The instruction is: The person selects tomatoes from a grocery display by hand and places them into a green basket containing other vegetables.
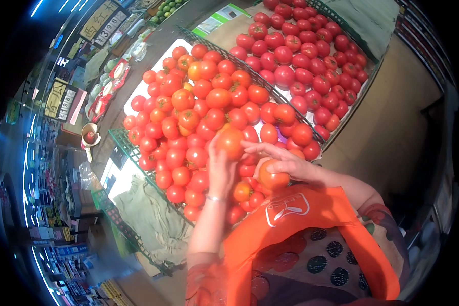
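Note:
My left hand [221, 171], with a thin bracelet at the wrist, is closed round an orange-red tomato [230, 143] just above a heap of tomatoes. My right hand [293, 166] grips a second tomato [274, 176] low in its palm, with the thumb across it. The right fingertips reach toward the left hand's tomato; whether they touch it I cannot tell. Beneath both hands lies a heap of orange-red tomatoes [182, 99], some with green stems, in a green plastic crate [121, 137].
Behind to the right, another bin holds pinkish-red tomatoes [309, 49]. A grey-green cloth [149, 219] lies at the near left. A scoop-like container [88, 138] and price signs [61, 99] stand farther left. My orange apron [296, 209] is close below my hands.

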{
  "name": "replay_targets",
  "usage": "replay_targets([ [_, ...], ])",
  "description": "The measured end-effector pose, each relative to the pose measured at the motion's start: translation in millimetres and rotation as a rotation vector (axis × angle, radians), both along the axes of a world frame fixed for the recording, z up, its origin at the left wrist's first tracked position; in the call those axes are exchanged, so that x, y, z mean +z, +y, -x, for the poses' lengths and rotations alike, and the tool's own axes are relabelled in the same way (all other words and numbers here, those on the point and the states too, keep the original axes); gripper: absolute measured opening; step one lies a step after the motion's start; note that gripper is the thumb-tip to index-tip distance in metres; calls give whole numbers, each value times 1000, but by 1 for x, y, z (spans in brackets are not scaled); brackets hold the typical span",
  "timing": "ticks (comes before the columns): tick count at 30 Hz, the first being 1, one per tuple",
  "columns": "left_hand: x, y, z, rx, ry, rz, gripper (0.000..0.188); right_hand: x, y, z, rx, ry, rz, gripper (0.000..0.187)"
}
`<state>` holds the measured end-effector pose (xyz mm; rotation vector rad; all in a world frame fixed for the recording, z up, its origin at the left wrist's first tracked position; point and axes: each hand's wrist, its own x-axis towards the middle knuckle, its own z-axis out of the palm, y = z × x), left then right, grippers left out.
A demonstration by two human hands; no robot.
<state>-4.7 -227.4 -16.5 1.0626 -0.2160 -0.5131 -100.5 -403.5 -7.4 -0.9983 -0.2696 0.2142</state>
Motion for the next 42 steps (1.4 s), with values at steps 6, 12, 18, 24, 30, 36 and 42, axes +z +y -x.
replay_targets([
  [6, 8, 6, -9, -10, 589, 646, 59, -1, 5, -1, 48, 200, -282, 46],
  [12, 8, 17, -14, -1, 571, 651, 57, -36, 5, -2, -24, 387, -435, 36],
  [18, 22, 14, 6, 46, -254, -20, 73, -26, 4, -7, 72, 445, -378, 47],
  [24, 7, 19, 19, -144, -415, -207, 96, -21, 17, -20, 51, 412, -310, 57],
  [30, -4, 28, 12, -267, -281, -133, 88, -27, 30, -18, -24, 367, -207, 58],
  [36, -5, 33, 7, -286, -274, -77, 88, -25, 36, -16, -74, 381, -121, 58],
  [42, 5, 30, 9, -343, -156, -31, 86, -31, 34, -17, -83, 355, -105, 59],
])
